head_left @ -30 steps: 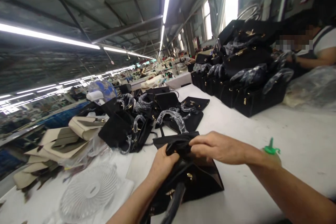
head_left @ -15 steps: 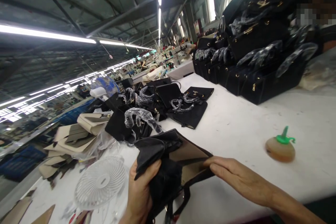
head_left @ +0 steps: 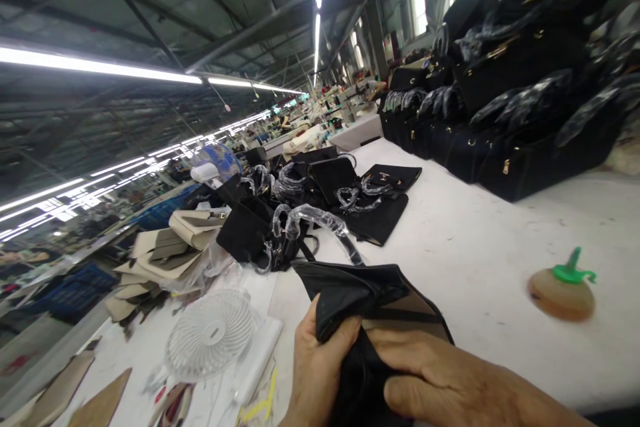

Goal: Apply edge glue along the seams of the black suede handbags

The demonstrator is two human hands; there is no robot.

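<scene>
A black handbag [head_left: 357, 293] with a tan lining is tipped toward me at the front of the white table, its mouth partly spread. My left hand [head_left: 320, 357] is closed around its near left edge, thumb pressing on the folded black material. My right hand [head_left: 440, 373] grips the near side of the mouth, fingers reaching over the rim onto the lining and thumb on the outer face. The fingertips inside are partly hidden. A handle wrapped in clear plastic [head_left: 320, 217] rises behind the bag's far edge.
Several black handbags [head_left: 380, 213] lie farther back, and more stand stacked [head_left: 525, 107] at the right. A squat bottle with a green nozzle [head_left: 563, 290] is at right. To the left are a white fan [head_left: 210, 335], beige bag pieces [head_left: 170, 247] and brown flat pieces [head_left: 103, 400].
My right hand has moved left from the bag's far right corner to its near rim, fingers now inside the mouth. The view has shifted slightly left. My left hand keeps its hold.
</scene>
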